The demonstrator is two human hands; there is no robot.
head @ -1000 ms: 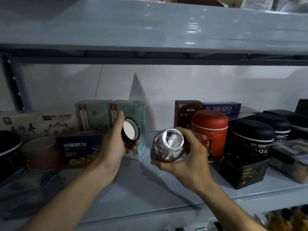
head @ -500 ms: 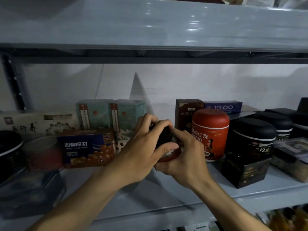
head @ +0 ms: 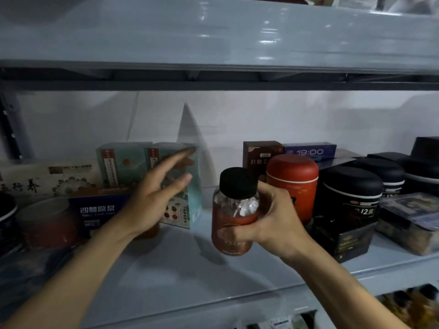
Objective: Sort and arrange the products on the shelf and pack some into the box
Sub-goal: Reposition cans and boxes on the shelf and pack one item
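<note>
1 second ago the jar [head: 234,217] was open, its cap [head: 238,182] in my left hand [head: 154,200]. Now the cap is on, my right hand [head: 273,224] grips the jar upright over the shelf's [head: 178,269] middle, and the left has let go, fingers spread, so I judge it ready to place or box. Teal boxes [head: 123,162] stand behind the left hand and a red tin [head: 293,184] crowds the right, leaving only the gap between.

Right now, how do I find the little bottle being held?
Look along the grey metal shelf to the round red canister. Just left, the right hand grips a small clear black-capped bottle. Only this one is held, not standing on the shelf.
</note>
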